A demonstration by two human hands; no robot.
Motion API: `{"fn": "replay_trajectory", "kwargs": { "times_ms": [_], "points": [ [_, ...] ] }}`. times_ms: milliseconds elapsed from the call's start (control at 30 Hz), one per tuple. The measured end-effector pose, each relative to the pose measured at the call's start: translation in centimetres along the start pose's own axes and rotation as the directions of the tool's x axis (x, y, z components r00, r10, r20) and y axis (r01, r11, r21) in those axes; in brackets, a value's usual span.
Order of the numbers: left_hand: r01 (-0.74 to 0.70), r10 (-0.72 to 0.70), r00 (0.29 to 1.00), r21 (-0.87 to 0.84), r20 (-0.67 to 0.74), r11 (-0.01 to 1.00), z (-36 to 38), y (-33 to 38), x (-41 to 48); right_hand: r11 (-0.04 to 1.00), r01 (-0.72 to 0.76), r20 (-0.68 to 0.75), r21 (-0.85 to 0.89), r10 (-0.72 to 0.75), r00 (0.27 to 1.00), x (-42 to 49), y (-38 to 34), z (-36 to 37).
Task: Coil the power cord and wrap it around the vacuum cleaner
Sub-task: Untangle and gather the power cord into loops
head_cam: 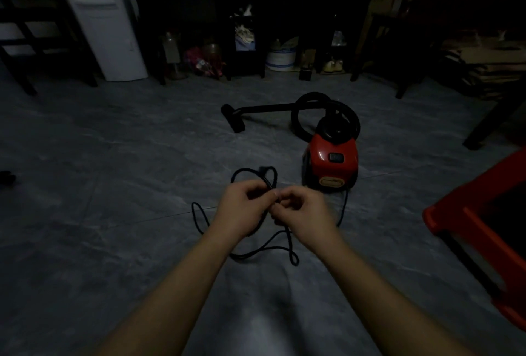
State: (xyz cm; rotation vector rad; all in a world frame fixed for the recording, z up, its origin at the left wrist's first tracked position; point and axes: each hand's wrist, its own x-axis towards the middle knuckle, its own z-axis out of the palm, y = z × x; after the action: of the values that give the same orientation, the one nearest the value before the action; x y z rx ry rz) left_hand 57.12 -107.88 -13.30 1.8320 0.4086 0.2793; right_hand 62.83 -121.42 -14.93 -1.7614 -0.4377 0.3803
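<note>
The coiling looks barely begun. The left hand curls its fingers round 1 or 2 small loops of the power cord, and the right hand pinches the cord just beside it. Most of the cord lies slack on the floor, trailing to the vacuum cleaner nearby. Wrapping is not yet started.

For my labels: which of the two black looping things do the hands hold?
The thin power cord, held by left hand and right hand; the thick hose curls beyond the red vacuum cleaner, untouched.
</note>
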Motion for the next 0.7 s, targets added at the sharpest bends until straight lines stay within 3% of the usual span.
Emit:
{"fn": "replay_trajectory", "kwargs": {
  "times_ms": [200,300,367,433,533,633,700],
  "points": [
    [0.01,-0.014,1.0,-0.161,-0.023,0.987,-1.0,0.0,0.4,0.993,0.077,0.084,-0.088,-0.07,0.994,0.4,0.1,-0.8],
    [0.091,-0.106,0.994,-0.368,-0.02,0.925,-1.8,0.5,0.6,0.979,0.069,0.014,-0.19,-0.067,0.998,0.7,0.4,-1.5],
    [0.125,-0.145,0.989,-0.399,-0.02,0.908,-2.5,0.6,0.9,0.973,0.067,-0.036,-0.223,-0.077,0.996,0.9,0.4,-1.9],
    [0.174,-0.181,0.983,-0.344,0.011,0.923,-3.0,0.6,1.0,0.967,0.091,-0.073,-0.237,-0.111,0.991,0.9,0.2,-2.3],
    [0.224,-0.211,0.971,-0.11,0.115,0.968,-3.1,0.3,0.5,0.955,0.163,-0.077,-0.247,-0.187,0.979,0.9,-0.3,-2.4],
    [0.208,-0.238,0.935,0.136,0.263,0.969,-2.8,0.2,-0.1,0.933,0.207,0.009,-0.293,-0.214,0.977,0.7,-0.5,-2.2],
    [0.178,-0.229,0.918,0.179,0.323,0.968,-2.6,0.1,-0.2,0.894,0.236,0.084,-0.38,-0.221,0.972,0.6,-0.2,-2.2]
  ]
}}
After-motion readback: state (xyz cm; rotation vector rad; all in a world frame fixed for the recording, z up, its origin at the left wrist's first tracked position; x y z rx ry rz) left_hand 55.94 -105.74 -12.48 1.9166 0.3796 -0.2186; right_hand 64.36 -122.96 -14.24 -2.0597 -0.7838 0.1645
